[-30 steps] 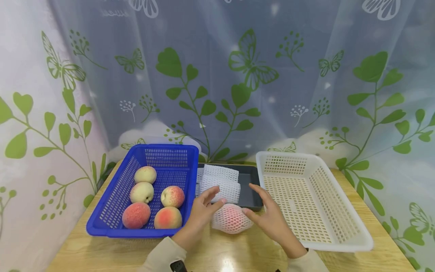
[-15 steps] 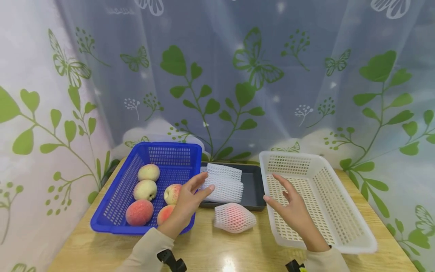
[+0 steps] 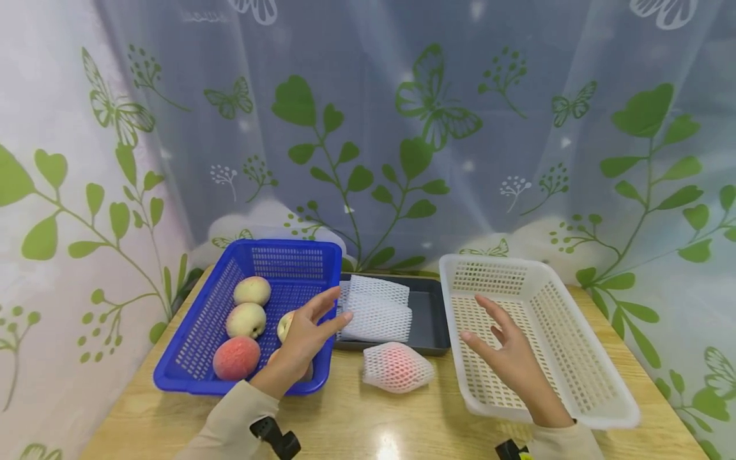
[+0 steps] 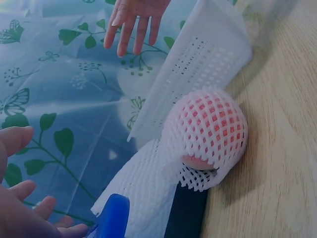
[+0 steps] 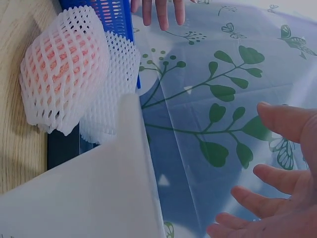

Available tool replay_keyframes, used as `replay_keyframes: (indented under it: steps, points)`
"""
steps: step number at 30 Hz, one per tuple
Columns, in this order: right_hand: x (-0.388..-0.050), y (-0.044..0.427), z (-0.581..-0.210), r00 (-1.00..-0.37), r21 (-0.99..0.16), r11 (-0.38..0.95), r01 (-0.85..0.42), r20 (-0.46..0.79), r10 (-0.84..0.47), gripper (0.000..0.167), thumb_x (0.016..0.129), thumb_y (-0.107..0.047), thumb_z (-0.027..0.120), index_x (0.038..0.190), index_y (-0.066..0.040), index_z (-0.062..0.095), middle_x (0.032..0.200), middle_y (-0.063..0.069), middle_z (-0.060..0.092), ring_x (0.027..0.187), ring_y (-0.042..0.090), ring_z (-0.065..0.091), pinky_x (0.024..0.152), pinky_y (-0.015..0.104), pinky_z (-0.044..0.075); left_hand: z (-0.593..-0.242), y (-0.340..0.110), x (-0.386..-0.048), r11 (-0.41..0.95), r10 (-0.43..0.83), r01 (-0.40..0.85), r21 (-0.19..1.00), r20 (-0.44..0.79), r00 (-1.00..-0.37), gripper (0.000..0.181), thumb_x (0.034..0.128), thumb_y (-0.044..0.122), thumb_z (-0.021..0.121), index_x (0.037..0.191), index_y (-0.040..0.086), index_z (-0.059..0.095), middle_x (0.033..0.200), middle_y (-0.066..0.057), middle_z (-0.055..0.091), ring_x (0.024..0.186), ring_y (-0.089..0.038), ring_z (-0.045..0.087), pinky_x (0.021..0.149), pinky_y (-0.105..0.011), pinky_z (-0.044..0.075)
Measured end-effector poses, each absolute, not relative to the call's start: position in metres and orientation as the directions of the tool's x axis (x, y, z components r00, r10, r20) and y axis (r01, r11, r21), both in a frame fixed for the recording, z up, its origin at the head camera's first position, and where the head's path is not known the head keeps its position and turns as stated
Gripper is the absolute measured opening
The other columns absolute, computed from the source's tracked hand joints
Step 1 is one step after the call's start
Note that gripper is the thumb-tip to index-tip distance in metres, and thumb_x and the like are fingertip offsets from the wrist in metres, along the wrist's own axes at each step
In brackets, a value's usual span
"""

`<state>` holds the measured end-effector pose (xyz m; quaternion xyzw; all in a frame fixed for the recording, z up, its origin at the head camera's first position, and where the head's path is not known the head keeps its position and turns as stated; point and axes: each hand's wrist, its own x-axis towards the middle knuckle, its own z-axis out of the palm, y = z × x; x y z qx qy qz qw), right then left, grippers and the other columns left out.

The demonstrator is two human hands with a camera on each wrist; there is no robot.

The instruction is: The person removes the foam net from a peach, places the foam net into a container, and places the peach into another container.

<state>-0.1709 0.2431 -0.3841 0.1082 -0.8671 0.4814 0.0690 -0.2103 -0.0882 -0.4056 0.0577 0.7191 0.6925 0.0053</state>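
A peach in a white foam net (image 3: 398, 368) lies on the table between my hands, and neither touches it. My left hand (image 3: 305, 337), fingers spread and holding nothing, hovers over the right side of the blue basket (image 3: 248, 387). It partly hides two of the peaches inside; a red peach (image 3: 237, 358) and two pale ones show to the left. Above the near left part of the white basket (image 3: 604, 418) floats my right hand (image 3: 512, 354), its fingers loosely spread with nothing in them. In the left wrist view the net's open end shows some bare peach (image 4: 200, 162).
Behind the netted peach sits a dark shallow tray (image 3: 428, 319) with several flat white foam nets (image 3: 379, 316) on its left part. The two baskets flank it. A patterned curtain (image 3: 368, 160) hangs behind the wooden table (image 3: 356, 428).
Both hands have come away from the netted peach and spread apart, the left toward the blue basket, the right over the white one. The netted peach stays on the table.
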Motion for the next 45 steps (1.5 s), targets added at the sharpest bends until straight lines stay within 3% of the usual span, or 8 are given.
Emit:
replay_keyframes:
  steps: [16,34,45]
  points:
    - [-0.172,0.242,-0.388,-0.964,-0.819,0.509,-0.266,0.226,-0.140,0.068,0.091,-0.026,0.066,0.149,-0.012,0.032,0.155,0.017,0.024,0.142,0.042,0.017,0.109,0.063,0.024,-0.401,-0.089,-0.207,0.054,0.084,0.080,0.995,0.075,-0.994,0.059,0.0866,0.015,0.071,0.140,0.007,0.047,0.145,-0.013,0.045,0.137,-0.032,0.035,0.112,-0.048,0.031]
    - [-0.178,0.208,-0.405,-0.959,-0.828,0.495,-0.262,0.164,-0.233,0.069,0.088,-0.028,0.070,0.146,-0.015,0.036,0.154,0.017,0.028,0.140,0.041,0.023,0.108,0.061,0.029,-0.422,-0.046,-0.201,0.055,0.155,0.085,0.995,0.076,-0.985,0.057,0.0854,0.016,0.072,0.136,0.000,0.051,0.141,-0.017,0.049,0.134,-0.036,0.038,0.110,-0.051,0.033]
    - [-0.178,0.182,-0.417,-0.921,-0.788,0.498,-0.363,0.220,-0.323,0.066,0.085,-0.014,0.073,0.142,-0.006,0.041,0.147,0.020,0.038,0.133,0.043,0.036,0.102,0.063,0.036,-0.442,-0.027,-0.194,0.051,0.166,0.067,0.996,0.058,-0.984,0.057,0.0859,0.014,0.070,0.136,-0.004,0.049,0.139,-0.022,0.049,0.133,-0.041,0.038,0.110,-0.056,0.030]
